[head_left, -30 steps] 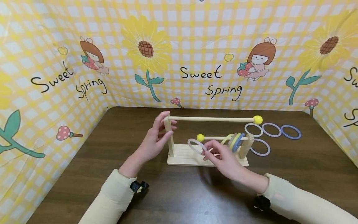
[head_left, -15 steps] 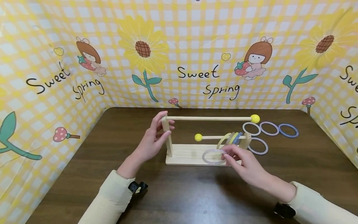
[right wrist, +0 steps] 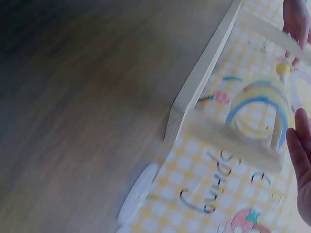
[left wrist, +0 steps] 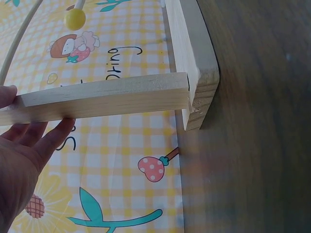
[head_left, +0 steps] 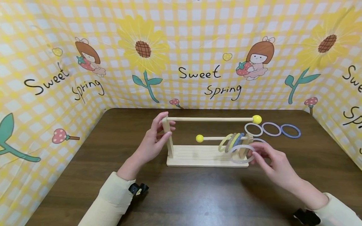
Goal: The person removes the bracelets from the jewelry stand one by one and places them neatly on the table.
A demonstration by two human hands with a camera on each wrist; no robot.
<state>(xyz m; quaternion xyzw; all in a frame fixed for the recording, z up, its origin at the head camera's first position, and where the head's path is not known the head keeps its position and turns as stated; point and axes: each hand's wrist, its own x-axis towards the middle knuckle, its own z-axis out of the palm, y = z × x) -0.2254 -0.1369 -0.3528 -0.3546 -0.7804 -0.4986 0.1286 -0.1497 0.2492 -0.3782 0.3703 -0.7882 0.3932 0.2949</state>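
My left hand grips the tall left post of a wooden stand, thumb in front and fingers behind. In the left wrist view that post meets the base. My right hand pinches a translucent whitish ring by its right edge, in front of the stand's short right post. Yellow, greyish and blue rings hang on the lower rod, which ends in a yellow ball. The upper rod carries no ring. Motion blurs the right wrist view.
Behind and right of the stand, a whitish ring, a lilac ring and a blue ring lie flat on the dark wooden table. My right hand partly covers another lilac ring. A checked yellow cloth surrounds the table.
My right hand has moved right with the whitish ring, from near the lower rod's ball to the stand's right end. The left hand keeps its grip on the post.
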